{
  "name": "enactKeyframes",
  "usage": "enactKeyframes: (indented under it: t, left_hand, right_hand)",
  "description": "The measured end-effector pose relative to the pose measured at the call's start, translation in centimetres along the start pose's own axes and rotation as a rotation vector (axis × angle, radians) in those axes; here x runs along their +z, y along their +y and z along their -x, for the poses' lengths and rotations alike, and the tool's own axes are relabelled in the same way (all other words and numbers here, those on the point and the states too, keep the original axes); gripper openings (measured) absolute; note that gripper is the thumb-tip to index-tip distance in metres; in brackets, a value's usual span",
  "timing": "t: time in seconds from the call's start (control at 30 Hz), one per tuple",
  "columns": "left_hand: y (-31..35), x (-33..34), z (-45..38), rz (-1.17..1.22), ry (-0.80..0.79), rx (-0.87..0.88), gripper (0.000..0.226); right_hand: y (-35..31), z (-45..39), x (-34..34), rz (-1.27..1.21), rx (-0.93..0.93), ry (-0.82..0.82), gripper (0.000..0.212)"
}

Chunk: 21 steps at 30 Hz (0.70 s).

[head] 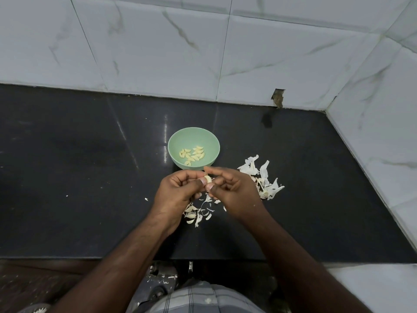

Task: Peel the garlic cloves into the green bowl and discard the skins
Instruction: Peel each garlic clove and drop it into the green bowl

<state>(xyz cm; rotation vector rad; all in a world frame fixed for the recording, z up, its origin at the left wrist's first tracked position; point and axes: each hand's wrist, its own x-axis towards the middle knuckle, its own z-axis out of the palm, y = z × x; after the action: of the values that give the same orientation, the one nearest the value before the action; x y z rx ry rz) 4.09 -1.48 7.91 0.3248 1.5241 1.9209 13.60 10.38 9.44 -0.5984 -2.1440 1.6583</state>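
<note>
A pale green bowl stands on the black counter and holds several peeled garlic cloves. Just in front of the bowl, my left hand and my right hand meet. Between their thumbs and fingertips they pinch one garlic clove, mostly hidden by the fingers. A heap of white garlic skins lies to the right of my right hand. More skins and a few unpeeled cloves lie on the counter under my hands.
The black counter ends at marble-tiled walls behind and on the right. Its front edge runs near the bottom of the view. Skin scraps lie on the floor below, near my checked clothing.
</note>
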Motion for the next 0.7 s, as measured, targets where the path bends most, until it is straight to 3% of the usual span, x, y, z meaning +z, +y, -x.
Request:
enactKeyframes:
  t: [0.23,0.5,0.7]
  left_hand:
    - [0.15,-0.24,-0.31,0.052,-0.042,-0.093,0.007]
    - [0.15,-0.60,-0.38,0.075,-0.054,-0.133,0.022]
    - [0.20,-0.62,-0.61,0.135,-0.029,-0.136,0.024]
  right_hand:
    - [-0.29,-0.21,-0.26,0.005,0.020,-0.044,0.031]
    - [0.01,-0.46,-0.38,0.061,0.063,-0.047,0.020]
    - [0.03,-0.69,-0.36,-0.036,0.088,-0.034,0.017]
